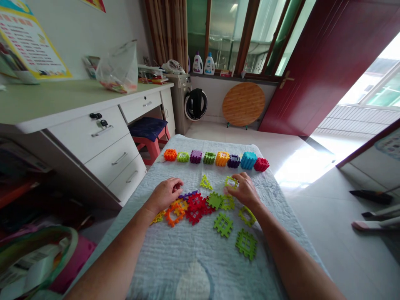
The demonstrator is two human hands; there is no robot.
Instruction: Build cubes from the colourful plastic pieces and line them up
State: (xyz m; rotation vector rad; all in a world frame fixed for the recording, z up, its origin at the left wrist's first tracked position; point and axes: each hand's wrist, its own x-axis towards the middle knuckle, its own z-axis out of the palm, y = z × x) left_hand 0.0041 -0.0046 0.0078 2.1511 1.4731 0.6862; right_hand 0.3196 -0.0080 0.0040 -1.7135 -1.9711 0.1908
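My right hand grips a yellow-green plastic building tile with a wide opening, thumb and fingers at its right side. My left hand hovers by the loose tiles, its fingers curled in and no piece showing in them. Near its fingertips lie a purple tile and orange tiles. Red tiles overlap in the middle. Several green tiles spread to the right, one of them nearest me. A yellow-green triangle tile lies between my hands.
Stacks of interlocking tiles stand in a row along the far side, from orange through light blue to red. A pale quilted cloth covers the table. A white desk and red stool stand at left.
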